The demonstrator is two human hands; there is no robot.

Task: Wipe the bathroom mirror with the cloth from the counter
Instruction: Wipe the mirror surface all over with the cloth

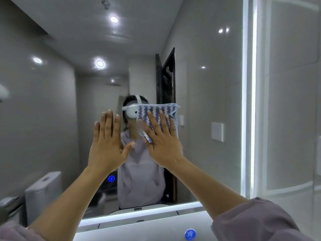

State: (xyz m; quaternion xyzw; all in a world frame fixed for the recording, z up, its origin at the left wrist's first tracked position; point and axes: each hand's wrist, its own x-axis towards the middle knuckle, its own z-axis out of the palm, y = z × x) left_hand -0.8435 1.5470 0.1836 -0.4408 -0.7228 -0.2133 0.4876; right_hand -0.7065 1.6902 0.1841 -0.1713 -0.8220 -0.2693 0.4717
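Toilet tank (pixel 43 188): white, seen as a reflection at the far left, low in the glass
Left hand (pixel 107 141): raised with its palm toward the glass, 4 fingers straight and close together, thumb spread toward the right, holding nothing; whether it pressed on the glass could not be told
Touch button (pixel 111 178): a small blue lit ring with a light-bulb icon, just below the left wrist, near the mirror's bottom edge
Cloth (pixel 159 112): blue and white zigzag weave, spread flat against the glass at the middle, its top edge level, its upper right corner frayed, its lower left corner folded beside the hand
Right hand (pixel 163 145): laid flat over the lower part of the cloth, fingers straight and fanned, pressing it to the glass; the thumb was hidden
Round sticker (pixel 190 234): blue, below the mirror at the bottom of the view, white character 冷 readable, smaller marks under it too small to read
Mirror (pixel 199 49): wide bare glass lay above the cloth and to its right
Switch plate (pixel 217 131): white, reflected, between the cloth and the right edge
Lit strip (pixel 245 101): white band of light down the right edge, another along the bottom edge; the cloth sat well apart from both
Tiled wall (pixel 286 101): pale grey, right of the mirror
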